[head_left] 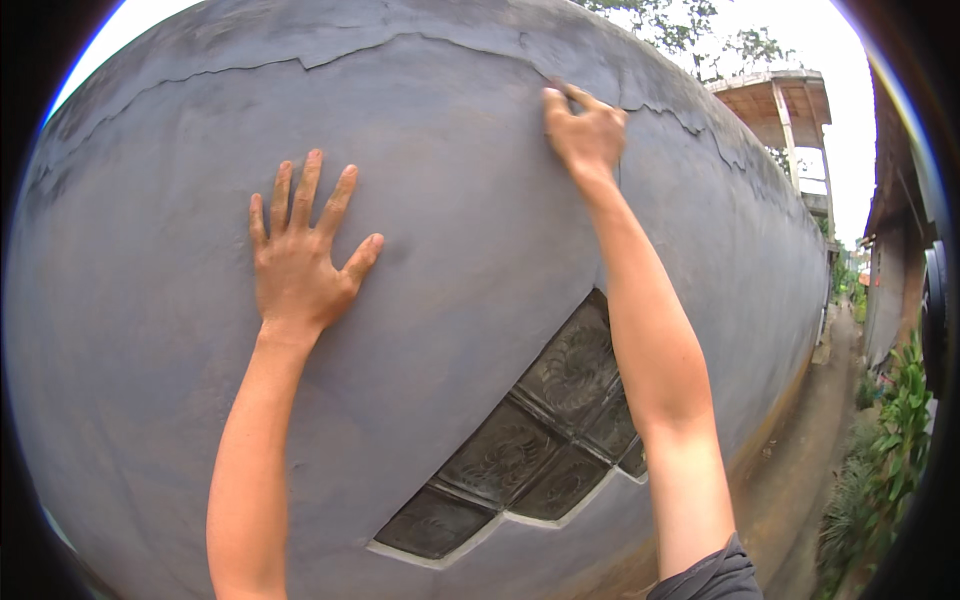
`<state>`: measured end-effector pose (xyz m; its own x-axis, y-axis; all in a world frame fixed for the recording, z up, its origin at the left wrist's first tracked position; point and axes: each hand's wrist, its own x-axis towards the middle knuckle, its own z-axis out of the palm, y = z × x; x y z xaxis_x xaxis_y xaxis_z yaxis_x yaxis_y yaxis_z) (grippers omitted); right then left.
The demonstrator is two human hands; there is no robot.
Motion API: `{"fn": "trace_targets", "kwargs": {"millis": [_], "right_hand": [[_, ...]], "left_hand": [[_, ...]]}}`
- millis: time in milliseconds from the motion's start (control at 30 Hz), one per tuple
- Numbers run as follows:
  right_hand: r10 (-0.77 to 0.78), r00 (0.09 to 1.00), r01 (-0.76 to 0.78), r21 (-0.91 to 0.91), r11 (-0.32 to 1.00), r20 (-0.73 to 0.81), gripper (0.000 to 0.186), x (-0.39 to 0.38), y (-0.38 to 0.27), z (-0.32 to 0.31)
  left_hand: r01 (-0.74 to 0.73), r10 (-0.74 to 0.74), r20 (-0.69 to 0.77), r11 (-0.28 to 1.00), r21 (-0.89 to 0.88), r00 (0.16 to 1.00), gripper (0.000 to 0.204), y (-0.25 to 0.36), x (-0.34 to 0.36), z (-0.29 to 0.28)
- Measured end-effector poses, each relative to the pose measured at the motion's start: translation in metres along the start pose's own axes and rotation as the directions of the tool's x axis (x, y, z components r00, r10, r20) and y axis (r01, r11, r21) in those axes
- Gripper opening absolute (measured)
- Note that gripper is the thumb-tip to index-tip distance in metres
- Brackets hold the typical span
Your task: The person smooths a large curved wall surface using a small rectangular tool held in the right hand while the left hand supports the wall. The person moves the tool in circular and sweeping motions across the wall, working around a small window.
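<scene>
My left grip (pixel 302 268) is open, fingers spread flat on the grey wall (pixel 450 200), likely bracing me; right grip (pixel 588 135) half-curled by the crack (pixel 419 36) along the wall's upper part, can't tell if pinching anything.

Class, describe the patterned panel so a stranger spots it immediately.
Start with the grey wall filling most of the view. Below the right hand, a dark panel is set into it, partly hidden by the right forearm. Swirling relief and a stepped, pale lower edge distinguish it from the plain wall.
</scene>
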<state>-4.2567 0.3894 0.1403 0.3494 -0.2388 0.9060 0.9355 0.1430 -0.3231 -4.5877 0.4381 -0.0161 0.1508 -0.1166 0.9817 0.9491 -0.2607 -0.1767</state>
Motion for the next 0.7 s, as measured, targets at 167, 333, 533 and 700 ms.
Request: {"fn": "trace_targets", "kwargs": {"millis": [167, 333, 533, 700], "right_hand": [[0.001, 1.000, -0.001, -0.005, 1.000, -0.019, 0.054, 0.004, 0.017, -0.007], [0.075, 0.997, -0.077, -0.056, 0.995, -0.025, 0.056, 0.013, 0.009, -0.009], [-0.174, 0.984, 0.174, -0.013, 0.985, -0.030, 0.054, -0.015, -0.004, 0.006], [-0.031, 0.987, 0.000, -0.191, 0.982, -0.156, 0.048, 0.006, 0.007, 0.002]], "left_hand": [[-0.014, 0.015, -0.029, 0.999, 0.037, 0.999, 0.072, -0.010, -0.002, -0.001], [0.011, -0.011, -0.028, 1.000, 0.017, 1.000, 0.072, 0.001, 0.000, 0.002], [0.014, -0.013, -0.031, 0.999, 0.040, 0.999, 0.073, -0.011, -0.003, -0.005], [0.033, -0.034, -0.039, 0.999, -0.019, 0.999, 0.072, 0.006, -0.001, 0.004]]}}
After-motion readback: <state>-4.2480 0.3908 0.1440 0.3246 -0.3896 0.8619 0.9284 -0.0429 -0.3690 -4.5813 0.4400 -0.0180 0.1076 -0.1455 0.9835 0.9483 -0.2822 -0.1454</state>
